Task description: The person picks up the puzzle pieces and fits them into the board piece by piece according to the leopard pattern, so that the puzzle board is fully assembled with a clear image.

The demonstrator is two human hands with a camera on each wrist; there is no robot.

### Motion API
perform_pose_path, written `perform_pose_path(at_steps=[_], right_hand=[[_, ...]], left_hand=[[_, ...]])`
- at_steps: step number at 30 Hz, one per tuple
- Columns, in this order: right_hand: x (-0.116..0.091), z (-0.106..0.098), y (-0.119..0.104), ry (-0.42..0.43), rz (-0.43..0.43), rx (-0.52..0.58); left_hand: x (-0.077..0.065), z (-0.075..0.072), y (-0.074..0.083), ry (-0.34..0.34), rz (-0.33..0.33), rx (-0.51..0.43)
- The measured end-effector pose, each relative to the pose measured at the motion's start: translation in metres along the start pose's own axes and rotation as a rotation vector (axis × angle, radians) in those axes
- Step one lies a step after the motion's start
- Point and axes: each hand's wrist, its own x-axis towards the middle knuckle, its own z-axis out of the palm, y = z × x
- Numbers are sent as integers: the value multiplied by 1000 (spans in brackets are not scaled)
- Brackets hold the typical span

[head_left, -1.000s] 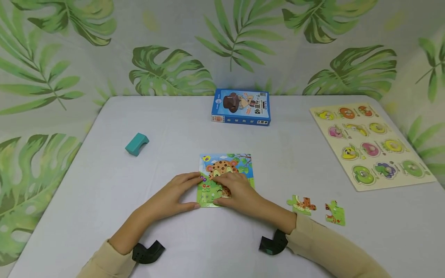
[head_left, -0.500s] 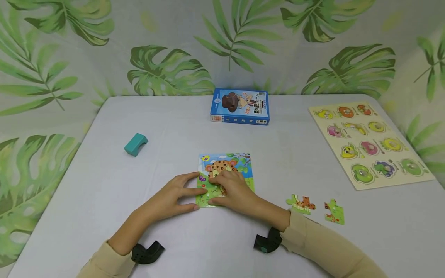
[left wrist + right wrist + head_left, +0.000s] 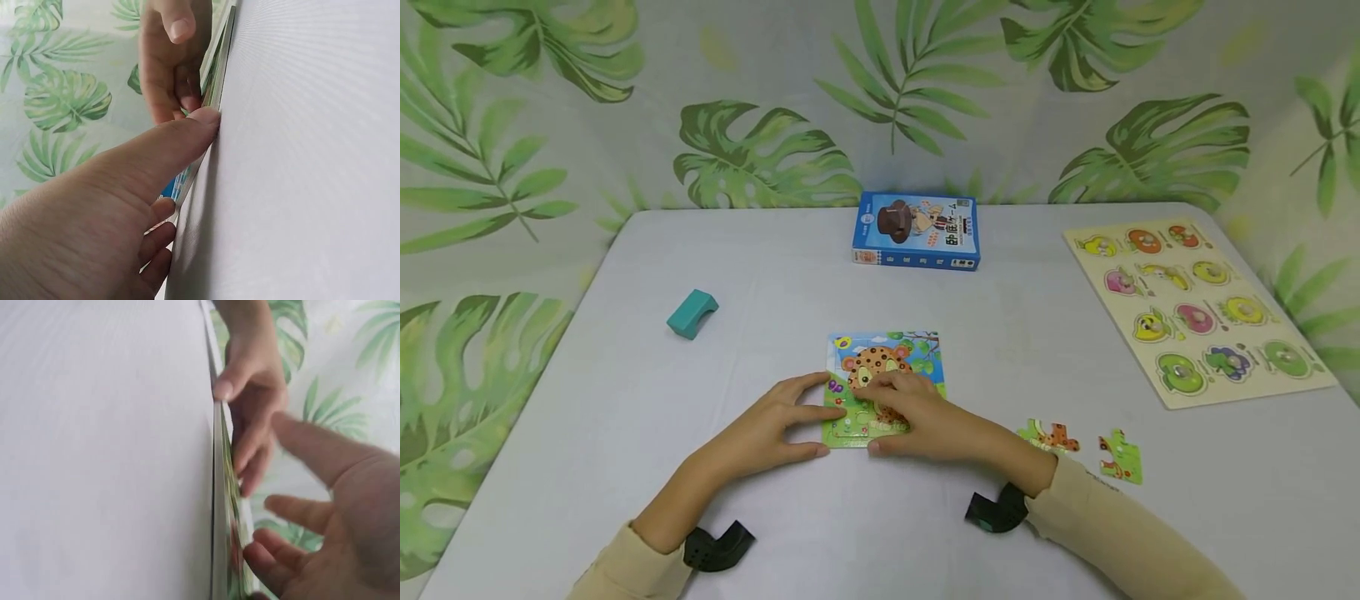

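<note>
A square jigsaw puzzle board (image 3: 848, 443) lies mid-table, showing a spotted leopard (image 3: 877, 360) against blue sky and green grass. My left hand (image 3: 775, 423) rests at its left side, thumb by the lower left corner and a fingertip on the picture. In the left wrist view, that thumb (image 3: 203, 117) touches the board's edge. Over the lower right part reaches my right hand (image 3: 921, 415), fingertips on the leopard's face and nothing held; it hides part of the picture. Two loose puzzle pieces (image 3: 1122, 457) lie right of the board, one (image 3: 1058, 437) partly behind the right forearm.
A blue game box (image 3: 916, 232) stands behind the puzzle near the table's far edge. To the left sits a teal arched block (image 3: 691, 313). A wooden fruit peg board (image 3: 1198, 317) lies at the right. Behind the table hangs a leaf-patterned cloth (image 3: 767, 158).
My right hand shifts slightly right, its thumb leaving the board's lower left area and uncovering more green. The left index finger has moved onto the picture. Both loose pieces stay put.
</note>
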Motion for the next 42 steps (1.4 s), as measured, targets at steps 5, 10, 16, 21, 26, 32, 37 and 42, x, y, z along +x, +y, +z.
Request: perform_pose_path(at_steps=[5, 10, 16, 21, 26, 32, 37, 42], right_hand=[[-16, -19, 0, 29, 48, 162], [-46, -42, 1, 145, 49, 162], [-88, -60, 6, 313, 27, 85], [-117, -67, 10, 415, 43, 53], [-136, -67, 19, 487, 29, 19], [-147, -58, 34, 491, 84, 43], [-149, -50, 49, 468, 77, 60], [-151, -44, 63, 440, 61, 64]], left_hand=[[0, 1, 1, 1, -16, -3], [1, 1, 1, 8, -16, -7], [1, 0, 2, 7, -27, -20], [1, 1, 2, 3, -34, -26], [1, 1, 2, 4, -40, -29], [1, 1, 2, 4, -42, -27], [1, 0, 3, 7, -34, -25], [1, 0, 3, 6, -32, -21]])
